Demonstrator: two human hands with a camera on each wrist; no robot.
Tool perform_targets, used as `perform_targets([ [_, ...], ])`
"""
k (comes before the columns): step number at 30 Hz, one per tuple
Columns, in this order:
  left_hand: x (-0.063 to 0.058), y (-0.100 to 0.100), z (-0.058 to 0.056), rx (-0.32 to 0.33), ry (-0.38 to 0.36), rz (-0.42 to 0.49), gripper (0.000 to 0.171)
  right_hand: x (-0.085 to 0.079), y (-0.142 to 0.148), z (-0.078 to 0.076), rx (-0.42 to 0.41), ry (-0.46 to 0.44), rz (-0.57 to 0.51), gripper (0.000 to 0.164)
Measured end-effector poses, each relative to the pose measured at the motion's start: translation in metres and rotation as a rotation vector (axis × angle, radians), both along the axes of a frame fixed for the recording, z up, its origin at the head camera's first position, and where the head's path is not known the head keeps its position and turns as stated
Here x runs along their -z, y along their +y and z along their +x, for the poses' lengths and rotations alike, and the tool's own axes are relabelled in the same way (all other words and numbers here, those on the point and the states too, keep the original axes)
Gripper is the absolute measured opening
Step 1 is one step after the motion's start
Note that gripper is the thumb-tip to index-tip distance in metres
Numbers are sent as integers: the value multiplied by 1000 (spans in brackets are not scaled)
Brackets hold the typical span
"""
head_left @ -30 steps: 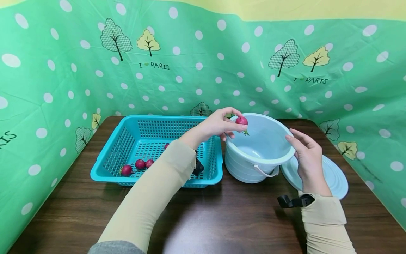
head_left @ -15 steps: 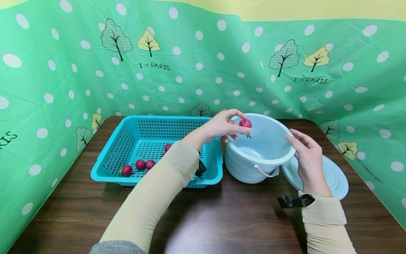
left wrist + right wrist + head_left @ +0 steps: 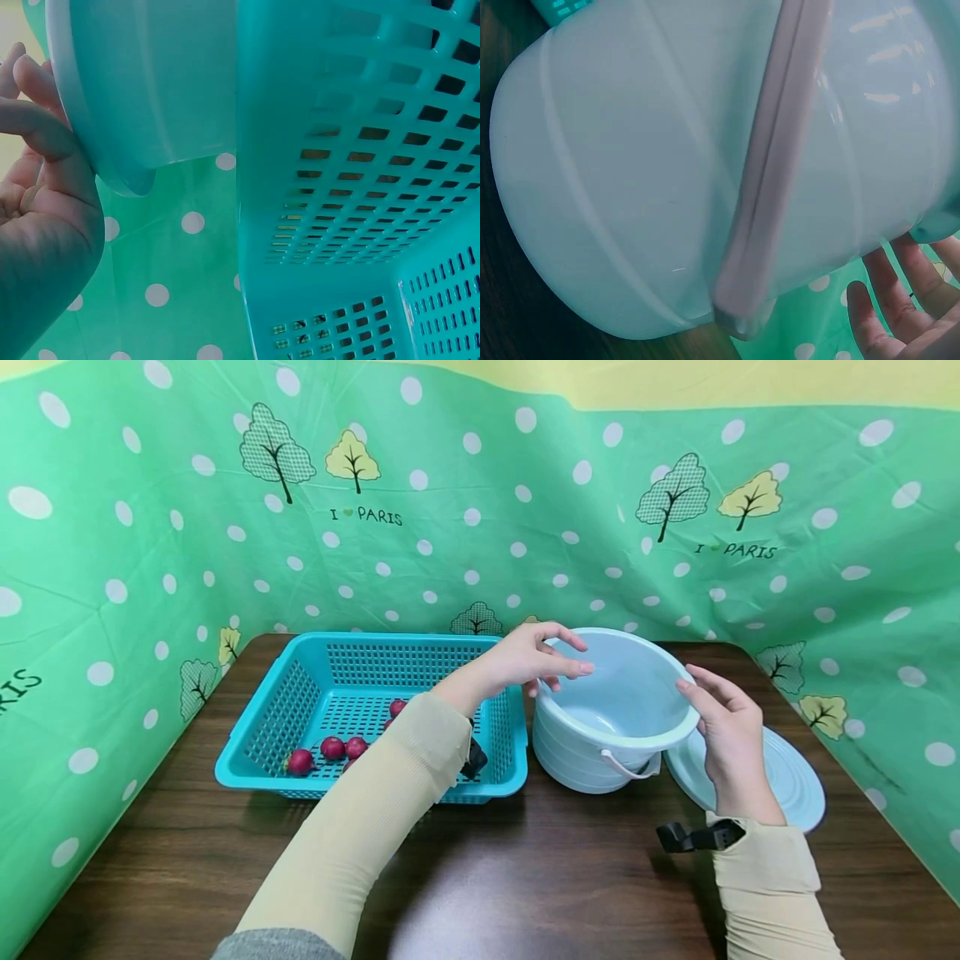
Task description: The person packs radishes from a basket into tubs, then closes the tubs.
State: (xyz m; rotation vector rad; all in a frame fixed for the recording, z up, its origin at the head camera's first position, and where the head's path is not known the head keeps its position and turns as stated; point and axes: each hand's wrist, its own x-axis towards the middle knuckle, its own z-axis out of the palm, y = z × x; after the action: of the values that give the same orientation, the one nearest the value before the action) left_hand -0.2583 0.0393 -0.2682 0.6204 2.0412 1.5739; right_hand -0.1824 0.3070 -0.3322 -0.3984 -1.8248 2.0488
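Note:
My left hand (image 3: 543,660) hangs over the left rim of a pale blue bucket (image 3: 577,747), thumb and index finger spread with nothing between them. In the left wrist view its fingers are beside the rim of the bucket (image 3: 150,82). My right hand (image 3: 727,731) holds the bucket's right rim, thumb at the edge; the right wrist view shows its fingers (image 3: 885,285) against the outside below the rim. Several red radishes (image 3: 300,762) lie in a turquoise basket (image 3: 255,710), partly hidden by my left sleeve. No radish shows in the visible part of the bucket's inside.
A round pale blue lid (image 3: 795,777) lies on the dark wooden table (image 3: 525,877), right of the bucket and partly behind my right hand. The bucket's handle (image 3: 626,767) hangs down at its front. A green dotted cloth (image 3: 450,552) hangs behind.
The radish that my left hand pinched over the bucket is gone from the fingers, which have spread apart. Before that the hand shifted slightly right. My right hand has stayed at the rim.

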Motion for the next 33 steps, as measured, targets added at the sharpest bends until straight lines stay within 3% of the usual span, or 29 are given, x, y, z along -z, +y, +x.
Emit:
perform_targets([
  [8,2,-2,-1,16,11,16,31,0,-1,0,2,5,1,45],
  [15,-1,-15,-4,67,34,-12,36,-1,-2,1,11,9,-15,41],
  [23,-11,-47,-9,27,92,-56,45,0,-3,1,20,6,-16,41],
  [33,-8,-93,-16,-30,79,-111,38,1,-8,-2,108,7,-17,33],
])
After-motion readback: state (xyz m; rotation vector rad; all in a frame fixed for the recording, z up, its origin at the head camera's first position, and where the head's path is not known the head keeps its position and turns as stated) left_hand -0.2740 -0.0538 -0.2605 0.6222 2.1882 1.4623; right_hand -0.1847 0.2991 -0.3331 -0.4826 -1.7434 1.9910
